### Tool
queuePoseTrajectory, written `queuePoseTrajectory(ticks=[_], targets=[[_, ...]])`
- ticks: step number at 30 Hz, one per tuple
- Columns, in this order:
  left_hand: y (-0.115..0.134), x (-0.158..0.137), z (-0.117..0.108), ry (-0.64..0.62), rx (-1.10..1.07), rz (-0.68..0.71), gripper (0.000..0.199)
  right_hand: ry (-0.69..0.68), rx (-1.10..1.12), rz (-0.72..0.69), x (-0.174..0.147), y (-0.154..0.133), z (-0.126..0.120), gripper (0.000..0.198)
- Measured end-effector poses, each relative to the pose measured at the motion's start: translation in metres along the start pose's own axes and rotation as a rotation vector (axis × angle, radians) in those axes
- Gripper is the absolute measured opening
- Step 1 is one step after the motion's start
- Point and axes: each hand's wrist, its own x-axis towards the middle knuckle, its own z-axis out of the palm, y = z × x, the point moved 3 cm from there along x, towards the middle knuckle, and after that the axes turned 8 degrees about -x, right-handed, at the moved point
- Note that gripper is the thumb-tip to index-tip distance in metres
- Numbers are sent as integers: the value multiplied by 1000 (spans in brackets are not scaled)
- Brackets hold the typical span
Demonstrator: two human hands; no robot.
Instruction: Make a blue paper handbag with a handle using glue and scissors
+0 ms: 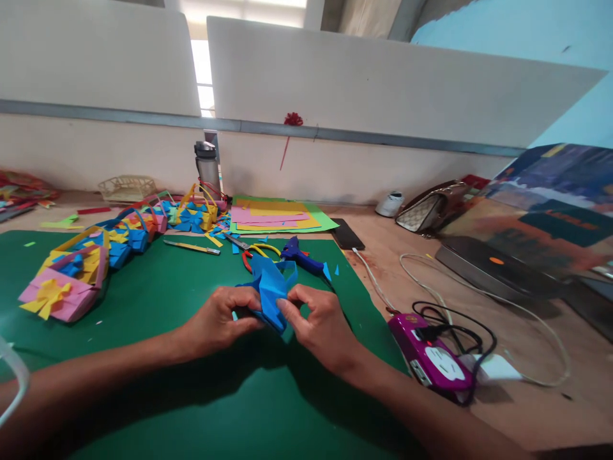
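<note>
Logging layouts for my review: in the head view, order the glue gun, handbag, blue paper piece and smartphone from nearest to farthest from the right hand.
From the right hand:
1. Blue paper piece: in its grip.
2. Glue gun: just beyond it, on the green mat.
3. Smartphone: farther back, by the mat's back right corner.
4. Handbag: farthest, at the back right.

Reference: mat (pixel 158 281) on counter (pixel 527 415). Above it: paper piece (pixel 272 282) between hands (pixel 325 324). On its left: paper baskets (pixel 74 305). Rear part: scissors (pixel 238 242), glue gun (pixel 309 262). Behind: paper sheets (pixel 282 218). Right: power strip (pixel 431 361).
</note>
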Motion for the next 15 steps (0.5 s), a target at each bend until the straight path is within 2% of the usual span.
queuePoseTrajectory(ticks=[9, 15], targets=[[11, -1, 4, -27, 127, -79, 20, 2, 230, 130, 1, -2, -2, 26], [15, 1, 2, -58, 161, -111, 30, 23, 283, 140, -1, -4, -2, 26]])
